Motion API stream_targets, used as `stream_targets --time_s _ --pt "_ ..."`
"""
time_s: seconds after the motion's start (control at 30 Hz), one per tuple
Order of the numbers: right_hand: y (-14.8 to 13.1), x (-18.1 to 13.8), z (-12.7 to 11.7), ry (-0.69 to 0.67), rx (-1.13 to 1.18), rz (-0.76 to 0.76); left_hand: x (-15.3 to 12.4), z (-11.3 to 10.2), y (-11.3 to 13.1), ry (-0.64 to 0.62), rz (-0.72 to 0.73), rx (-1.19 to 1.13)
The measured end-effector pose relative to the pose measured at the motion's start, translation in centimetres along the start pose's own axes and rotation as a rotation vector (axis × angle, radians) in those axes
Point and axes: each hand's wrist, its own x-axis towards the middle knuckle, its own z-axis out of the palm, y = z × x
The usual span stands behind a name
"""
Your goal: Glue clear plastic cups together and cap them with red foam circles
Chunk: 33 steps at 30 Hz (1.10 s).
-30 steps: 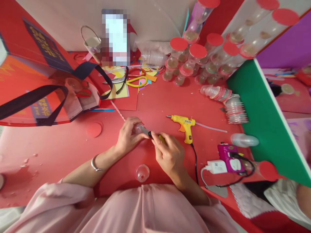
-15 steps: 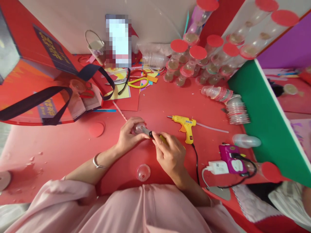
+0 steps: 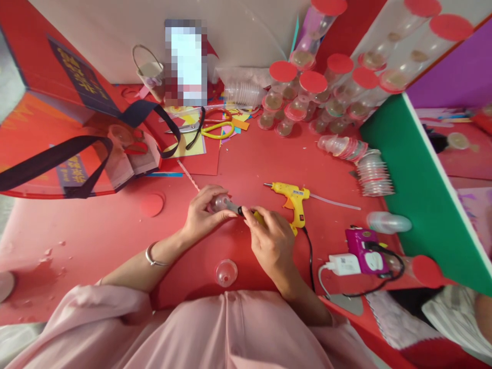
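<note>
A small clear plastic cup (image 3: 220, 203), rounded in shape, is held in the curled fingers of my left hand (image 3: 205, 210). My right hand (image 3: 271, 237) is closed around a yellow-and-black-handled tool (image 3: 259, 219). Its grey metal end reaches the cup, but whether it pierces the plastic I cannot tell. Most of the handle is hidden by my fingers. Nearer my body, another clear plastic cup (image 3: 226, 273) with a small hole lies on the red table (image 3: 184, 292). A yellow glue gun (image 3: 294, 197) rests beyond my right hand, its nozzle pointing left.
Hourglass-like plastic pieces with red discs (image 3: 282, 72) stand at the back right. Stacked clear lids (image 3: 374, 173) sit by a green partition (image 3: 418, 179). Scissors (image 3: 217, 129) lie on coloured paper. A red bag (image 3: 77, 133) fills the left; a purple power block (image 3: 365, 251) is right.
My right hand has shifted very slightly right, and a little more of the tool's yellow handle end shows. My left hand keeps its hold on the cup.
</note>
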Motion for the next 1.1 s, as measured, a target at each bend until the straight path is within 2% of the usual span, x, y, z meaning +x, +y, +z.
stream_targets --time_s 0.1,0.27,0.33,0.57,0.83,1.1 --pt "0.0 0.0 -0.1 -0.002 0.015 -0.001 -0.2 0.0 0.1 -0.022 -0.035 -0.055" --pt "0.1 -0.2 -0.1 -0.014 0.026 -0.003 -0.8 0.2 -0.2 0.052 -0.158 -0.159" --pt "0.1 -0.2 -0.1 -0.020 0.023 0.001 -1.0 0.1 -0.5 0.024 -0.181 -0.181" --pt "0.1 -0.1 -0.1 -0.021 0.017 0.004 -0.7 -0.2 -1.4 -0.114 -0.081 -0.324" --pt "0.1 0.0 -0.2 -0.015 0.026 -0.033 -0.6 0.3 -1.2 -0.056 -0.117 -0.391" --pt "0.5 0.1 -0.4 -0.012 0.005 -0.039 -0.7 0.1 -1.1 -0.101 -0.146 -0.355"
